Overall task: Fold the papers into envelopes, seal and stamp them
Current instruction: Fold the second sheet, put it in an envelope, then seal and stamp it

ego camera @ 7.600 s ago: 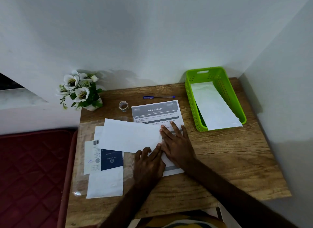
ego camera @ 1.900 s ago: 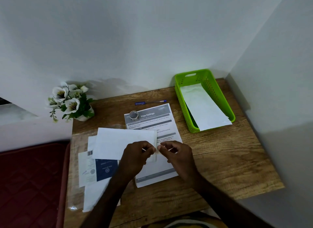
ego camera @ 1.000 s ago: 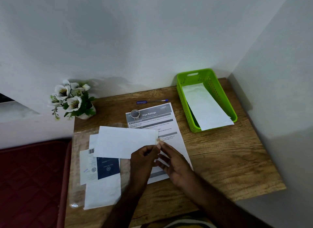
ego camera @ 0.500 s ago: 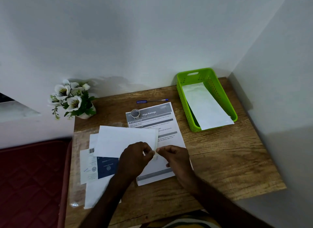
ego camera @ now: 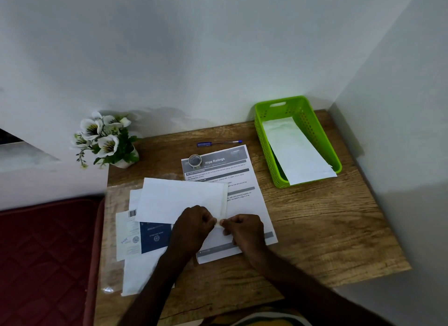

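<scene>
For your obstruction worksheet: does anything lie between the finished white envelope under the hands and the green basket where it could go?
Nothing visible does. Between the white envelope and the green basket lie only the flat printed sheet and bare table.

Left hand point(ego camera: 194, 225) and right hand point(ego camera: 244, 228) meet fingertip to fingertip, fingers curled, apparently pinching something small, forearms entering from 6 o'clock.

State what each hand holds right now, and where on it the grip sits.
Left hand and right hand pinch opposite ends of a small tape strip.
</scene>
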Demonstrator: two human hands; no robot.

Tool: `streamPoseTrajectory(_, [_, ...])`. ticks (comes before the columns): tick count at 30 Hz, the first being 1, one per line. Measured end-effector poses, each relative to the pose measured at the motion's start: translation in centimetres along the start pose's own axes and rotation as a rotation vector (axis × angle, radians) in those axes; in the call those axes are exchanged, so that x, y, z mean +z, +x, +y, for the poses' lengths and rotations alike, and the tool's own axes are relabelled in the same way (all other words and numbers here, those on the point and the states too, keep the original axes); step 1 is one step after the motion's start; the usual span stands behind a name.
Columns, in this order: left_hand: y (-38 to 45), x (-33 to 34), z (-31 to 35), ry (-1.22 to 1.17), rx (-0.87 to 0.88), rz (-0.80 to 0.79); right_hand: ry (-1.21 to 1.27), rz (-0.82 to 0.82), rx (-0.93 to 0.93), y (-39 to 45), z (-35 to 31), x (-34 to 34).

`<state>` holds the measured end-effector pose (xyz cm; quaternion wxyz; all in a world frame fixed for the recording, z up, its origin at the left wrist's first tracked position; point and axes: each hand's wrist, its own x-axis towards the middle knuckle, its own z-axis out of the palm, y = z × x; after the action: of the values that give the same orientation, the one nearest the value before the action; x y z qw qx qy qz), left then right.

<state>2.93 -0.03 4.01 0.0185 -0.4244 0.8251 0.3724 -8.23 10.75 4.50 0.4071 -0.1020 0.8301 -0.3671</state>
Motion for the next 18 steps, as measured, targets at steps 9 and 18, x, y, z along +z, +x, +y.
streamPoseTrajectory(9, [0.22, 0.28, -0.22, 0.006, 0.051, 0.030, -0.068, 0.020, -0.004, 0.47, 0.12, 0.57])
streamPoseTrajectory(18, [0.30, 0.41, -0.10, 0.005, 0.008, 0.034, -0.119, 0.042, 0.005, 0.91, 0.20, 0.80])
